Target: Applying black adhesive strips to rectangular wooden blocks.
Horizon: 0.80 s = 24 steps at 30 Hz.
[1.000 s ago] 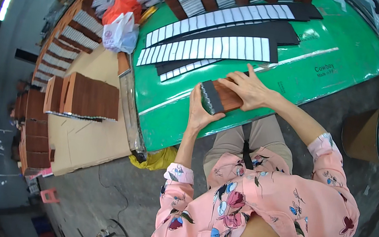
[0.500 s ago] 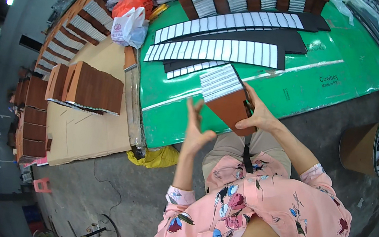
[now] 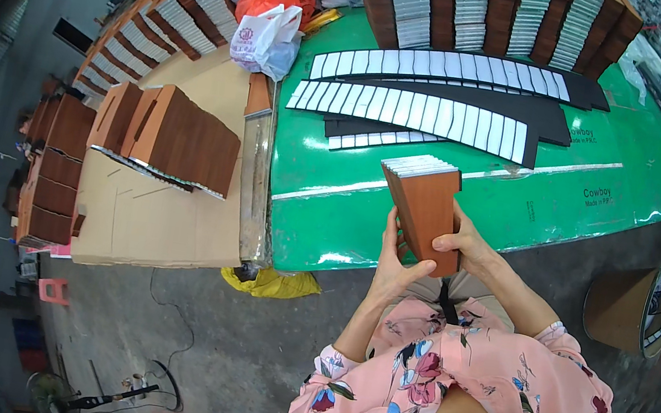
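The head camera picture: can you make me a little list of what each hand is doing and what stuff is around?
Left hand: holding the brown block low on its left side
Right hand: holding its right side, thumb on the front
Block top: white, ridged
On green table: black strips with white patches
Table's far side: brown-and-white stacks
Left: brown wood-grain blocks on cardboard
Right: brown bin

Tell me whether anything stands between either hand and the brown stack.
Nothing visible does: the left hand and right hand both touch the brown stack directly. The white-patched black strips lie beyond it on the green table.
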Tool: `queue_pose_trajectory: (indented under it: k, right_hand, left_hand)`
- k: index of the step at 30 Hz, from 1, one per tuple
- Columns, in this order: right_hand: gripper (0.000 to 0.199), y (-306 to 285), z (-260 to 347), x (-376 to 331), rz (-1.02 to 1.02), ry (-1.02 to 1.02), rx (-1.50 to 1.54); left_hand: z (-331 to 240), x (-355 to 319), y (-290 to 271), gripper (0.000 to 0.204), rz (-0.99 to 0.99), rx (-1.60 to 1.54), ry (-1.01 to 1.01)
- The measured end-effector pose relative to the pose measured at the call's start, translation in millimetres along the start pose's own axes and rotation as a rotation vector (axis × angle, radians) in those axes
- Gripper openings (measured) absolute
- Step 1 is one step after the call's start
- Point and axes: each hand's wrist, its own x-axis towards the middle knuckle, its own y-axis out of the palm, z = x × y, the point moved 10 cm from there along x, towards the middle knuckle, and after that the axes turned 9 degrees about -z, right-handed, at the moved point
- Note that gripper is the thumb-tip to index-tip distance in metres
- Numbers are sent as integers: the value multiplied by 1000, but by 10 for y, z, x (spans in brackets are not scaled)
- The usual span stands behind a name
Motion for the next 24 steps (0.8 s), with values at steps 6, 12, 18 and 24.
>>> queue_pose_trajectory:
  k: [6,12,18,24]
  right_hand:
    - [105,186,41,221,-104,99,-141]
    - [94,443,90,589,5,219,-159]
    - [92,593,234,939,38,149,-289]
    - [89,504,257,1101,15,124,-252]
  left_hand:
    - [-173,198,-193,107,-88,-186,-33]
    - [-203,594,-517,106,-134,-332,-53]
    - [-347,849,-642,108,-170,-278,-27]
    - [-278,840,-620,110,-107,-147,-50]
